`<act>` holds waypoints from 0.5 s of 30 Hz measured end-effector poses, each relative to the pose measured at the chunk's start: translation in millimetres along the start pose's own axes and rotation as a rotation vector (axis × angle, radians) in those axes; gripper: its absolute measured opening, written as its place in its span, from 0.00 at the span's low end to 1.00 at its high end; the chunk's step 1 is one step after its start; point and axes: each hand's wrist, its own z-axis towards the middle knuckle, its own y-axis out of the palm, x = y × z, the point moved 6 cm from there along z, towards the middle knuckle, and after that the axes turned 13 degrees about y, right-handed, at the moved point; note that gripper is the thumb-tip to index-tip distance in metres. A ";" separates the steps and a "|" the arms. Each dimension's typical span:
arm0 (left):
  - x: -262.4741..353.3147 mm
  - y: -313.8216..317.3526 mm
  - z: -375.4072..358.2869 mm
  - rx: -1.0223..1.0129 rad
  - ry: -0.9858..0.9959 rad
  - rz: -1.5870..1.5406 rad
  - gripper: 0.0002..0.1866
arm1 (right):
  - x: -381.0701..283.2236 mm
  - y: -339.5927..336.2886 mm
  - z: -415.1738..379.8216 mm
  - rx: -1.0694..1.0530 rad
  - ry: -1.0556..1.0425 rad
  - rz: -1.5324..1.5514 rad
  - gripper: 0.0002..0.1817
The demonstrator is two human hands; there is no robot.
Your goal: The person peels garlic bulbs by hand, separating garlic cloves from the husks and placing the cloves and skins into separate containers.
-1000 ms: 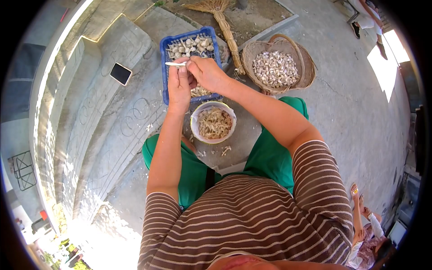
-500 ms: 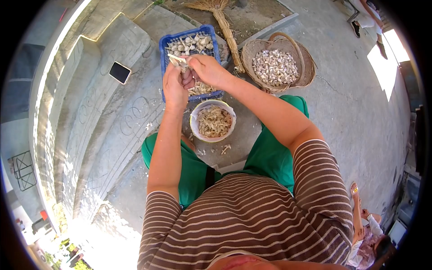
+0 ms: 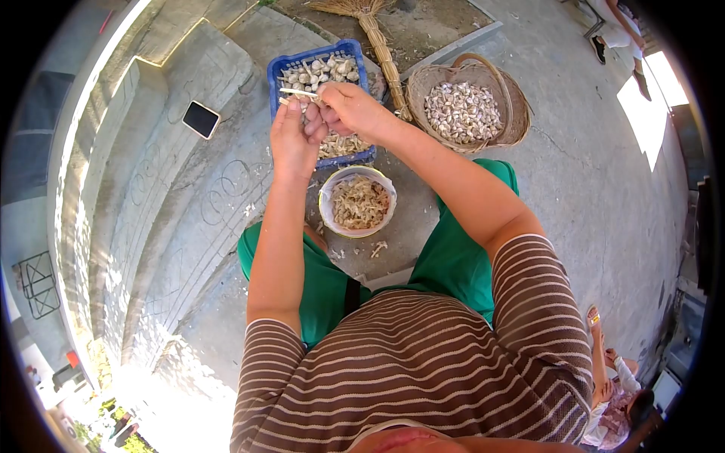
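Observation:
My left hand (image 3: 293,143) and my right hand (image 3: 349,110) meet above a blue plastic crate (image 3: 275,83). Between their fingers is a head of garlic, mostly hidden by the fingers. A pale dry garlic stalk (image 3: 297,92) sticks out to the left from the pinched fingertips of my right hand. My left hand is closed around the garlic, its thumb pointing up. Whole garlic bulbs (image 3: 321,72) with stalks lie in the far part of the crate. Dry peelings (image 3: 337,146) lie in its near part, just below my hands.
A white-lined bucket (image 3: 326,208) of garlic skins stands between my knees. On the right, a wicker basket (image 3: 517,121) holds loose cloves (image 3: 462,112). A straw broom (image 3: 381,57) lies behind. A phone (image 3: 201,120) rests on the left ledge. Other people are at the right edges.
The stalk has turned from slanting to nearly level, and my right hand has shifted slightly to the right. My left thumb has moved a little. The containers have stayed put.

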 end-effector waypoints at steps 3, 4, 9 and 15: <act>-2.7 -5.1 2.9 0.044 -0.023 -0.024 0.07 | 7.3 -13.2 14.4 -0.025 -0.026 0.126 0.14; -4.4 -7.4 3.9 0.050 -0.025 -0.009 0.07 | 11.1 -18.3 20.1 -0.024 -0.026 0.127 0.14; -15.3 -20.4 4.6 0.076 -0.077 -0.068 0.07 | -12.4 -28.8 7.4 0.603 -0.437 -0.954 0.12; -20.4 -22.9 -3.1 0.145 -0.161 -0.060 0.10 | -5.4 -23.6 19.9 0.252 -0.193 -0.403 0.11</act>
